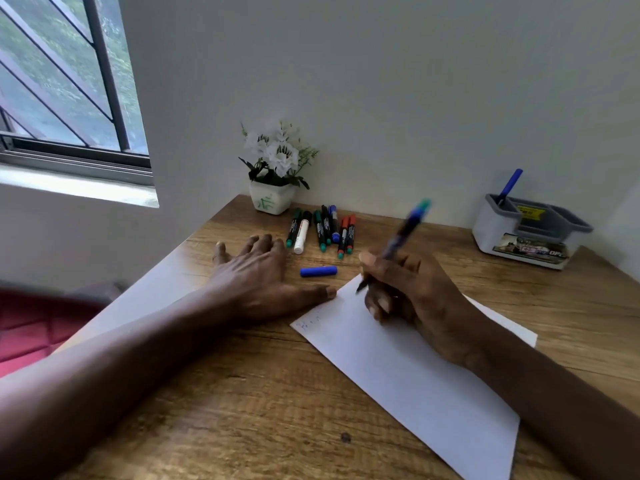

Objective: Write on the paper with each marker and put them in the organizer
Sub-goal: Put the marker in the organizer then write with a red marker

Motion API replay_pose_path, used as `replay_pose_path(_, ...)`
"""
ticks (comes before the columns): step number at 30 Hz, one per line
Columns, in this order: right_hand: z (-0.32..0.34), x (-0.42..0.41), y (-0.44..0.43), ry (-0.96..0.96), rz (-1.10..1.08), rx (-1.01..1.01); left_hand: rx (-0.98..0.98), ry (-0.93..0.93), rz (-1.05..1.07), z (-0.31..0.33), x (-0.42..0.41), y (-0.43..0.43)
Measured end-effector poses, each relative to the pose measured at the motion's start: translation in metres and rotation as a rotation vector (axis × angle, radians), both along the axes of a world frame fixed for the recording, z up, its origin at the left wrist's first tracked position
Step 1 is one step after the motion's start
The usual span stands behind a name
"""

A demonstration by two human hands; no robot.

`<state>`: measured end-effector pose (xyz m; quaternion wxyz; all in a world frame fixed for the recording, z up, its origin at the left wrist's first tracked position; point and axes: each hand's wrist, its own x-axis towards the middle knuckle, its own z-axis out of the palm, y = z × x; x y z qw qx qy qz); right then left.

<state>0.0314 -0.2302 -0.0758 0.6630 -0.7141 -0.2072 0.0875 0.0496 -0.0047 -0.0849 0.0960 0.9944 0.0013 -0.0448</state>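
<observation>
The right hand [408,299] has its fingers closed around a blue marker [403,233], tip at the far corner of the paper [415,382], which lies askew on the tabletop [242,410]. The left hand [263,275] rests flat and spread, thumb touching the paper's edge. A blue cap [318,271] lies between the hands. Loose markers [323,228] cluster near the flowerpot [272,200]; the organizer [530,233] stands far right, holding one marker.

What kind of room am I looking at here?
Probably a home desk or study corner: a wooden desk against a plain wall by a window, with a potted flower and a desk organizer.
</observation>
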Motion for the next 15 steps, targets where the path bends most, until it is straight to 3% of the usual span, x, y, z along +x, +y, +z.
replay_pose_path(15,0.002,-0.002,0.016,-0.074,-0.052,-0.384,0.068,-0.032,-0.022,0.002,0.004,0.005)
